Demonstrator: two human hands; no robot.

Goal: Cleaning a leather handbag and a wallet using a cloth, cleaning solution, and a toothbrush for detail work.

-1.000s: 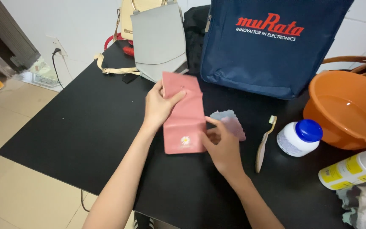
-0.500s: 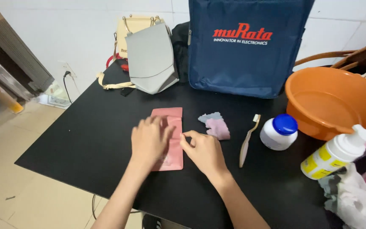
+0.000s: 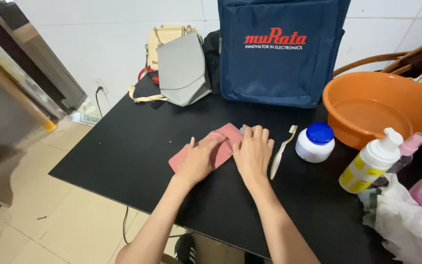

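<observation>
right now both my hands lie flat on a pink pouch (image 3: 221,146) on the black table (image 3: 123,146). my left hand (image 3: 199,159) presses on its lower left part, palm down, fingers stretched out and slightly spread, thumb out to the side. my right hand (image 3: 253,150) sits just beside it at the pouch's right end, palm down too, fingers straight and close together, pointing away from me. neither hand is closed around anything; both are simply pressing down. the pouch lies slanted near the middle of the table, its left corner toward me and its right end farther away, and most of its middle is hidden under my hands.

just to the right of my right hand lies a pale toothbrush (image 3: 282,150), head pointing away from me, close to my fingers but apart from them. beyond that stands a small white jar with a blue lid (image 3: 315,142). farther right there is an orange basin (image 3: 384,110), and in front of it a white and yellow pump bottle (image 3: 371,162). at the back of the table stands a big dark blue bag (image 3: 279,73), and to its left a grey handbag (image 3: 184,71) leans in front of a cream one (image 3: 164,36).
</observation>
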